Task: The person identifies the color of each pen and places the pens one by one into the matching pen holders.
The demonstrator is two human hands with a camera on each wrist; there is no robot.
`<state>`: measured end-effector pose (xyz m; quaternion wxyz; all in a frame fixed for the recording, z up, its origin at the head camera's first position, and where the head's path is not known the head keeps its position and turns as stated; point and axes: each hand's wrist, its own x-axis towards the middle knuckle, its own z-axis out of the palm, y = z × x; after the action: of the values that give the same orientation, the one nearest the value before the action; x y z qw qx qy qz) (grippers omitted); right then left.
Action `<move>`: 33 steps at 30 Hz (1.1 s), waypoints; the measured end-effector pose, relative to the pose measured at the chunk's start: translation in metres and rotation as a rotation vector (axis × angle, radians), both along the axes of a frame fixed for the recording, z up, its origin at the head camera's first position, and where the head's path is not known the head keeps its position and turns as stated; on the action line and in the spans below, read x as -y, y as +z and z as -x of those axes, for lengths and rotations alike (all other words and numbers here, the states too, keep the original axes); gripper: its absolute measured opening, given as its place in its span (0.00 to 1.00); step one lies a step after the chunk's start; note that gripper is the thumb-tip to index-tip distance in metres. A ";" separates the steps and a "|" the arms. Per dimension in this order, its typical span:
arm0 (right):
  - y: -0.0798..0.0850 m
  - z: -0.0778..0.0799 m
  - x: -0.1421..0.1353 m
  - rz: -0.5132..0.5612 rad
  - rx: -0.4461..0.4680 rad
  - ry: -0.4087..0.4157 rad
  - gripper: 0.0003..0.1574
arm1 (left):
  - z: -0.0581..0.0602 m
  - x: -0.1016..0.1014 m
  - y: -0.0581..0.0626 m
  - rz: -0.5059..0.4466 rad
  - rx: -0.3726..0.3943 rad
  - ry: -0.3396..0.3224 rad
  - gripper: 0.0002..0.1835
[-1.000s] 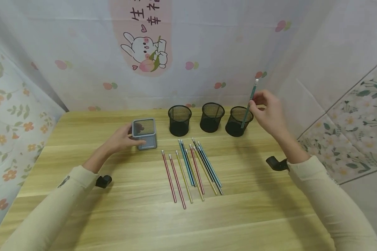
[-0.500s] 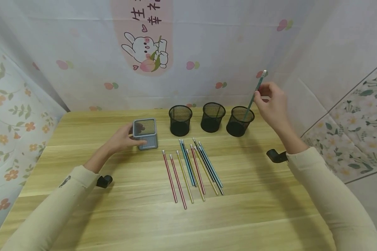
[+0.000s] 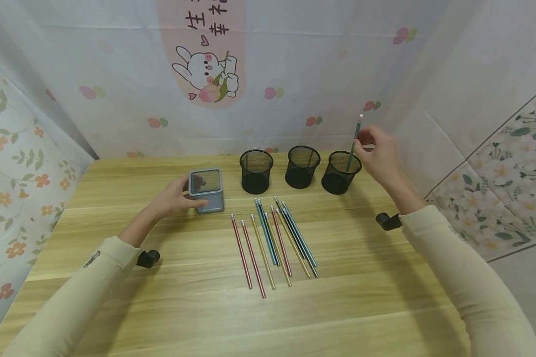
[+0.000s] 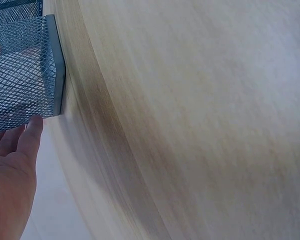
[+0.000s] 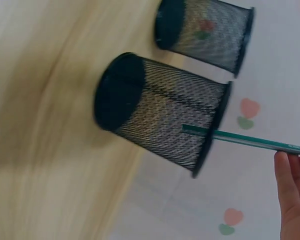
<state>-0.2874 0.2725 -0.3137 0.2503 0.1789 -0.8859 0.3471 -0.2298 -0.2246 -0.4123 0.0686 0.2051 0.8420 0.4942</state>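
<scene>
My right hand (image 3: 378,151) pinches a dark green pencil (image 3: 356,134) with a white eraser end at the top. The pencil's lower end is inside the rightmost round black mesh pen cup (image 3: 338,181); in the right wrist view the green pencil (image 5: 255,141) crosses the rim and its tip shows through the mesh, well short of the base. My left hand (image 3: 174,198) grips a grey square mesh pen holder (image 3: 211,202) standing on the table, thumb on the front and fingers on the far side. In the left wrist view the grey pen holder (image 4: 22,75) is partly cut off.
Two more black mesh cups, one in the middle (image 3: 301,171) and one further left (image 3: 255,173), stand along the table's back edge. Several red, yellow, blue and dark pencils (image 3: 268,248) lie spread on the wooden table (image 3: 183,307). A printed curtain (image 3: 295,59) hangs behind.
My right hand moved up and right with the green pencil, then back down and left. The pencil's lower end went from in front of the rightmost cup to inside it. My left hand stayed put.
</scene>
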 end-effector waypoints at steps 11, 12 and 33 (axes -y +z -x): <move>-0.025 0.010 -0.004 -0.177 0.020 0.136 0.07 | 0.001 0.000 -0.002 -0.015 0.031 0.016 0.37; -0.027 0.011 -0.004 -0.192 0.020 0.139 0.07 | 0.001 0.000 -0.003 -0.014 0.031 0.016 0.37; -0.044 0.018 0.001 -0.253 0.153 0.179 0.06 | -0.012 -0.007 0.018 -0.019 0.039 0.011 0.34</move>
<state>-0.3057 0.2712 -0.3573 0.1256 0.2604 -0.9195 0.2662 -0.2183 -0.2175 -0.3944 0.0805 0.1915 0.8369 0.5064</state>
